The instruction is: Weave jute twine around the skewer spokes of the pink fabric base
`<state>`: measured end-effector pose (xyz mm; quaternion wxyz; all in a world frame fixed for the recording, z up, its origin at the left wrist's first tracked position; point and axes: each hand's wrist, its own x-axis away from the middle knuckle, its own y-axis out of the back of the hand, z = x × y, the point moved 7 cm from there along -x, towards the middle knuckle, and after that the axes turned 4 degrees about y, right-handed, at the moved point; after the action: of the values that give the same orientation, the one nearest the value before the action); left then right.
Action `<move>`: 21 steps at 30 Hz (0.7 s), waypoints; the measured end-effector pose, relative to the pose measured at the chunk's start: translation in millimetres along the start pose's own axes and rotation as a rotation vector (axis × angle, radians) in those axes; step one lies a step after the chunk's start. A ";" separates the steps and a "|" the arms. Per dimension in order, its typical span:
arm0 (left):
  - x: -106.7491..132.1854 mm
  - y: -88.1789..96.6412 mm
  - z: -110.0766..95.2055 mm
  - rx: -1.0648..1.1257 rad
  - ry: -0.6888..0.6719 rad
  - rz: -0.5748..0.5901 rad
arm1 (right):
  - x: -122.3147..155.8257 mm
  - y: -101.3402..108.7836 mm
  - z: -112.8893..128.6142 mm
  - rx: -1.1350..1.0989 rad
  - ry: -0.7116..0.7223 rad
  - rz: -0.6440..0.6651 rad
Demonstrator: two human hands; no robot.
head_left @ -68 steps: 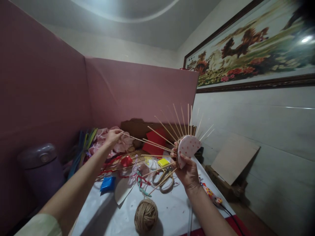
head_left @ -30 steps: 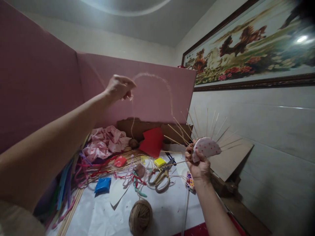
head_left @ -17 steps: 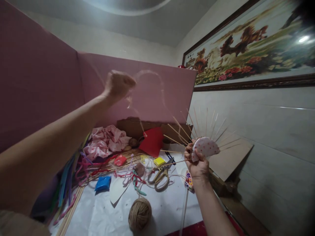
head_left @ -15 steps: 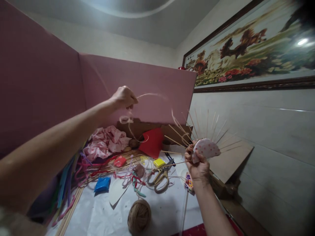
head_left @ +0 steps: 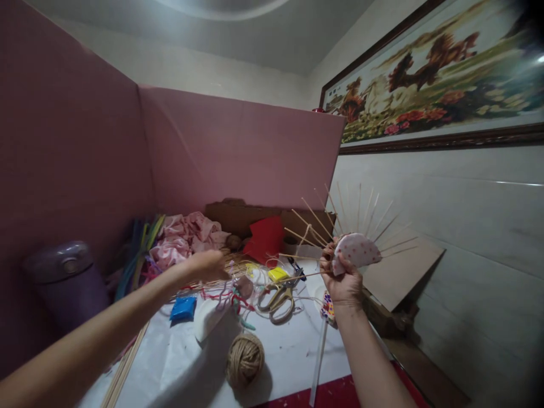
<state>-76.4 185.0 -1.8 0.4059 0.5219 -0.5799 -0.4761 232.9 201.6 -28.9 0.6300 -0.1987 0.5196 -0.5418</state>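
My right hand (head_left: 345,283) grips a half-round piece (head_left: 357,252) covered in white cloth with pink-red dots. Thin wooden sticks (head_left: 312,211) fan out from its edge, and a strand of twine (head_left: 309,231) loops over some of them on the left side. My left hand (head_left: 208,266) is low over the pile at the table's middle, blurred by motion. Whether its fingers hold anything does not show. A ball of brown twine (head_left: 245,360) lies on the white sheet nearer to me. Gold-handled scissors (head_left: 280,300) rest between my hands.
Crumpled pink cloth (head_left: 191,241), red sheet material (head_left: 264,237), a blue packet (head_left: 183,309) and a yellow packet (head_left: 277,275) lie about the white-covered table. A glue stick (head_left: 318,360) is near the right forearm. A purple bottle (head_left: 70,277) stands at left. Pink panels rise behind.
My left hand has dropped from high in front of the pink panel to just above the pile. The twine stretched in the air is down. My right hand keeps its hold.
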 end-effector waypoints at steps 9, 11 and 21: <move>46.2 -59.1 20.8 -0.204 0.081 0.022 | 2.7 -1.0 -5.8 -0.020 -0.033 -0.002; 49.8 -41.3 21.9 -0.258 0.076 -0.002 | 3.1 -1.9 -6.7 -0.034 -0.045 -0.007; 62.1 42.1 30.6 -0.465 0.086 -0.105 | 6.0 -3.2 -12.3 -0.032 -0.073 -0.017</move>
<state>-123.0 127.5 31.0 0.5143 0.4636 -0.4090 -0.5943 219.9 199.1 -33.7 0.6407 -0.2327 0.5034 -0.5310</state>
